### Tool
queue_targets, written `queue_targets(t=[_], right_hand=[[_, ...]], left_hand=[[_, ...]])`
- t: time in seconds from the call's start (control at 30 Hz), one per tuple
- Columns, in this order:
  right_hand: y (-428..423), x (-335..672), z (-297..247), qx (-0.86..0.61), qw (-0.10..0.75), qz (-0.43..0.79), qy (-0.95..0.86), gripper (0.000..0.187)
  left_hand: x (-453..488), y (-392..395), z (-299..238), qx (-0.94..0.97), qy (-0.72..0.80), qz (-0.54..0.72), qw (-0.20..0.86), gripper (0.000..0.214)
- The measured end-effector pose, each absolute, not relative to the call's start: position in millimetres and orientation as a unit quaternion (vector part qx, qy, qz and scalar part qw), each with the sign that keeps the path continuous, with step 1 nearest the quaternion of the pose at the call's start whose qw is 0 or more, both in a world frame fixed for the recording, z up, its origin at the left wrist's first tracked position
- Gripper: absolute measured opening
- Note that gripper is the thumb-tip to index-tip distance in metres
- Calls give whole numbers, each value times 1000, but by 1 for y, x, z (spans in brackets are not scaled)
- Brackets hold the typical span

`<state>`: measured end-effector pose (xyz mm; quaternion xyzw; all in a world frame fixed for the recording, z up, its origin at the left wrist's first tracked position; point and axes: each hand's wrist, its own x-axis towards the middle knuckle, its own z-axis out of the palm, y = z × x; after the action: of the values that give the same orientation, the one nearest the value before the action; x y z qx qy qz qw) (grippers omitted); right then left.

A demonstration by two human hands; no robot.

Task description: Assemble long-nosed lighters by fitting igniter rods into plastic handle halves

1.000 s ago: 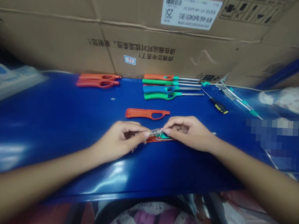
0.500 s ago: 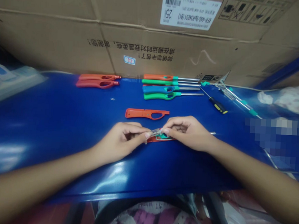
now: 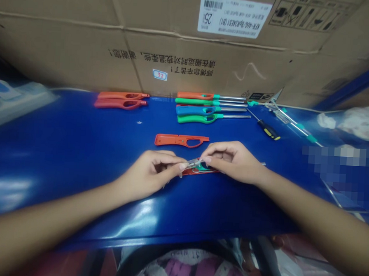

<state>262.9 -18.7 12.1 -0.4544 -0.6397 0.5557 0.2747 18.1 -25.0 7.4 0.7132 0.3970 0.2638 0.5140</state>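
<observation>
My left hand is closed, thumb and fingers pinching a small clear lighter fuel tank. At the tank's right end, the closed fingertips of my right hand pinch its tip; fine detail there is hidden. Under both hands lies an open red lighter half-shell with a green part and a thin white wire in it. Past my right hand shows a bit of its metal tube. Just beyond my hands rests another empty orange half-shell, its inner side up.
Assembled lighters in several colours lie at the back, with red handle shells to their left. A screwdriver and metal rods with green parts are at right. A cardboard box borders the blue table.
Almost nothing has moved. My right hand has shifted very slightly at the tank's end; my left hand keeps its hold.
</observation>
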Motion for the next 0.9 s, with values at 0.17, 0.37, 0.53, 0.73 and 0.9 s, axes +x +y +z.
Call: queue_targets(t=[0.17, 0.37, 0.53, 0.73, 0.9], right_hand=[[-19, 259, 11, -453, 269, 558, -642, 30], [-18, 257, 13, -464, 257, 554, -642, 27], [-19, 258, 13, -459, 288, 568, -619, 28], [-19, 258, 9, -454, 308, 559, -623, 24], [-20, 258, 8, -447, 305, 546, -640, 24]], left_hand=[[19, -25, 7, 722, 391, 262, 507, 23], [19, -26, 7, 730, 387, 267, 496, 25], [18, -25, 7, 712, 405, 260, 511, 27], [18, -25, 6, 707, 404, 266, 516, 25], [18, -25, 7, 714, 396, 271, 511, 24]])
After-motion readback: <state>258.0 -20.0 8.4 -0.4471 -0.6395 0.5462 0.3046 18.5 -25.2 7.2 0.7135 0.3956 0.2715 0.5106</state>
